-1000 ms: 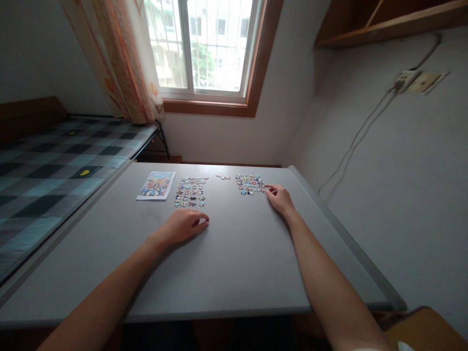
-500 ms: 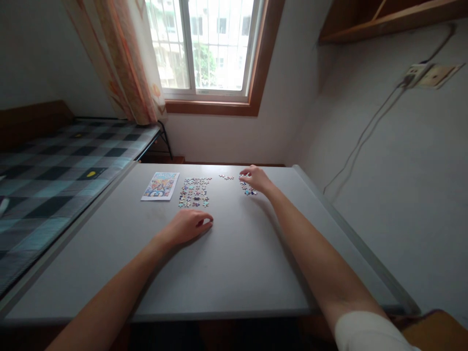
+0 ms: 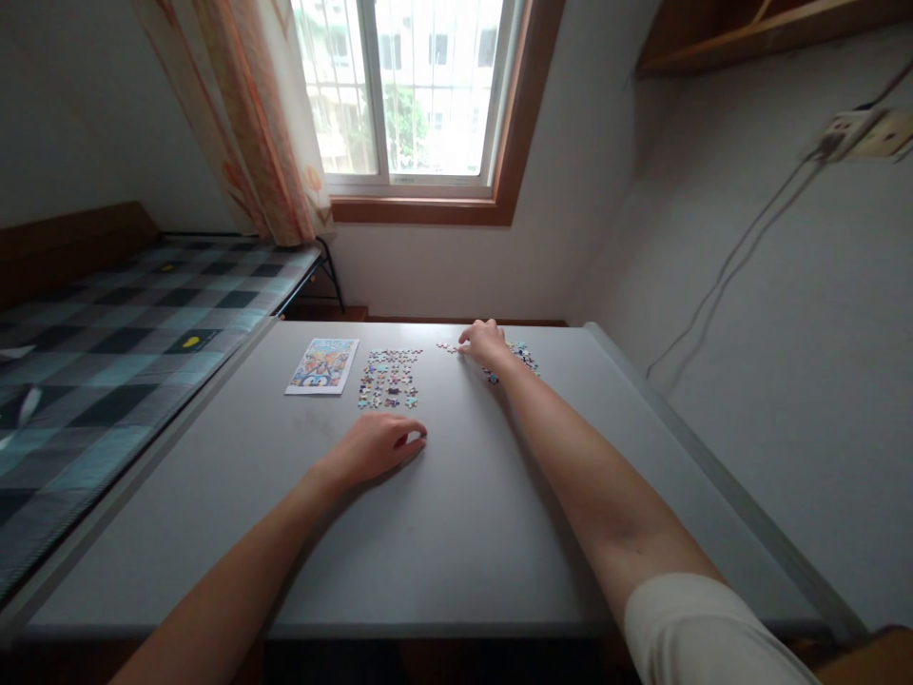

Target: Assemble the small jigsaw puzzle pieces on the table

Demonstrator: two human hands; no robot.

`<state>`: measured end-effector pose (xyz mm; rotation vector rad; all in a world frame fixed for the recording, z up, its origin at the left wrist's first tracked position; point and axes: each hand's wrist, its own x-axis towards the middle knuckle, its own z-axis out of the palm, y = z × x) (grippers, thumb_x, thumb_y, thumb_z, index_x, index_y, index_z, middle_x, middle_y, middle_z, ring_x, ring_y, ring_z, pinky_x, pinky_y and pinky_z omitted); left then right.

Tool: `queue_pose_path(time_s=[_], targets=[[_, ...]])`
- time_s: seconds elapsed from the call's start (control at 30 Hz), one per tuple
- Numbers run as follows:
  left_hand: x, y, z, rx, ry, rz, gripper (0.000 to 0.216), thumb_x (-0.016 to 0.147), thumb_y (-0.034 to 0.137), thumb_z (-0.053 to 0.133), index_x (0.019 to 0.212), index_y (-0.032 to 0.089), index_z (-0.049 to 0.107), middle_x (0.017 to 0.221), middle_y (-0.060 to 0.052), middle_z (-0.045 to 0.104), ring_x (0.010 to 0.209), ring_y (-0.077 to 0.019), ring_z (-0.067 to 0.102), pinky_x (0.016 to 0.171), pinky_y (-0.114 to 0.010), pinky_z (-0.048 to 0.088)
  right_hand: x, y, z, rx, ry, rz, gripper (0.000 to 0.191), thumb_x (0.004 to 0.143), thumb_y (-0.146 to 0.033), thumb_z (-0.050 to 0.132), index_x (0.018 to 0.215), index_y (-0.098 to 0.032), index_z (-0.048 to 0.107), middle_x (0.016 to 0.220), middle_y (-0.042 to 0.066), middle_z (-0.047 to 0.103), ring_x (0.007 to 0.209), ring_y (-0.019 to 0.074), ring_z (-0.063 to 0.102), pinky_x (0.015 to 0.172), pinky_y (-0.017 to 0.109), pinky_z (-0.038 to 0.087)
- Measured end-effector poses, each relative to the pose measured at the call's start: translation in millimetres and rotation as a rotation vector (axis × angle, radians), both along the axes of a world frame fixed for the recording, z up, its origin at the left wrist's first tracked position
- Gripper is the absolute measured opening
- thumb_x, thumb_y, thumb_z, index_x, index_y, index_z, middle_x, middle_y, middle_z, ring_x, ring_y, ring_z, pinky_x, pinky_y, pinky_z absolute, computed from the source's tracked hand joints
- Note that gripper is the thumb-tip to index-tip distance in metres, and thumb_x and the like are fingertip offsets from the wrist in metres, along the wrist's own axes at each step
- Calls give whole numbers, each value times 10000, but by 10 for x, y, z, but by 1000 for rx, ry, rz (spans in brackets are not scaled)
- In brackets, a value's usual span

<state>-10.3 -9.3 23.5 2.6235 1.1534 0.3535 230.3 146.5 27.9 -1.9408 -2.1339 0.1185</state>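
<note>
My right hand [image 3: 488, 344] reaches to the far side of the table, with thumb and fingertips pinched at a jigsaw puzzle piece at the right end of a short row of pieces [image 3: 445, 347]. Partly behind that hand lies a loose heap of jigsaw pieces [image 3: 524, 355]. Nearer to me, my left hand [image 3: 375, 447] rests on the tabletop, its thumb and forefinger curled together at the tips; whatever they may hold is too small to make out. Just beyond it, several rows of separate pieces [image 3: 389, 378] are laid out. A colourful picture sheet [image 3: 322, 367] lies left of them.
Everything rests on a grey-white table [image 3: 456, 542] with raised side edges. A bed with a checked cover [image 3: 235, 276] stands along the left. Ahead are a curtain [image 3: 263, 133] and a window [image 3: 435, 105]. A cable [image 3: 728, 266] hangs down the right wall.
My right hand has moved left from the heap of pieces to the end of the short row, uncovering more of the heap. The left hand stays in place; the view has shifted slightly.
</note>
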Motion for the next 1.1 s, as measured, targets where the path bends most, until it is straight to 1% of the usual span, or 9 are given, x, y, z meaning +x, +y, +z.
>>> queue_pose_path(time_s=[0.17, 0.27, 0.5, 0.6, 0.7, 0.87, 1.0, 1.07, 1.1], targets=[[-6, 12, -12, 15, -7, -14, 258, 872, 366, 477, 997, 271, 683, 675, 16, 638, 589, -105, 534, 579, -221, 333, 15, 82, -70, 25, 23, -3, 97, 700, -278, 733, 767, -208, 736, 952, 125, 624, 1023, 287, 472, 867, 384, 375], [-6, 10, -11, 15, -10, -17, 262, 874, 362, 477, 1009, 266, 680, 679, 12, 640, 599, -108, 542, 584, -218, 337, 28, 124, -103, 23, 48, -9, 120, 667, -300, 760, 719, -198, 725, 881, 121, 639, 987, 274, 496, 855, 381, 393], [1, -8, 36, 1, -10, -12, 259, 873, 360, 483, 1024, 269, 673, 687, 19, 643, 604, -107, 546, 594, -213, 343, 27, 128, -42, -97, 86, -60, 110, 645, -247, 751, 728, -188, 711, 826, 120, 666, 974, 279, 528, 802, 375, 431], [-3, -5, 20, 7, -20, -4, 254, 869, 360, 490, 1017, 273, 677, 683, 21, 641, 602, -105, 543, 593, -211, 344, 26, 95, -18, -115, 104, -70, 122, 640, -229, 732, 753, -191, 705, 804, 92, 672, 918, 240, 561, 775, 331, 445], [-5, 0, 1, 14, -22, -6, 254, 868, 362, 491, 1010, 270, 681, 673, 22, 635, 587, -101, 534, 577, -214, 335, 35, 65, -22, -88, 156, -41, 128, 629, -177, 709, 757, -175, 694, 797, 70, 676, 817, 183, 589, 732, 267, 448], [0, 7, -19, 30, -19, -14, 241, 864, 358, 500, 997, 275, 683, 666, 27, 633, 578, -98, 533, 568, -214, 335, -34, -66, -34, -60, 296, 43, 205, 670, -109, 621, 858, -144, 694, 810, 55, 691, 718, 128, 605, 651, 207, 440], [-5, 22, -50, 86, -83, 5, 234, 872, 320, 491, 958, 245, 695, 659, 17, 642, 567, -92, 537, 577, -209, 353, -219, -382, -14, -45, 579, 188, 122, 685, -106, 600, 753, -137, 696, 737, 45, 673, 693, 132, 612, 646, 229, 464], [-14, 30, -57, 163, -157, 66, 239, 877, 301, 480, 950, 228, 696, 626, 18, 630, 531, -83, 514, 564, -205, 350, -306, -605, 11, -128, 769, 215, 79, 667, -119, 634, 726, -140, 683, 692, 32, 642, 634, 126, 613, 600, 235, 486], [-18, 34, -55, 200, -195, 96, 241, 878, 297, 478, 955, 223, 694, 611, 21, 622, 512, -78, 499, 556, -201, 346, -336, -724, 28, -214, 885, 211, 55, 663, -130, 646, 711, -136, 671, 666, 28, 622, 596, 129, 615, 566, 244, 497]])
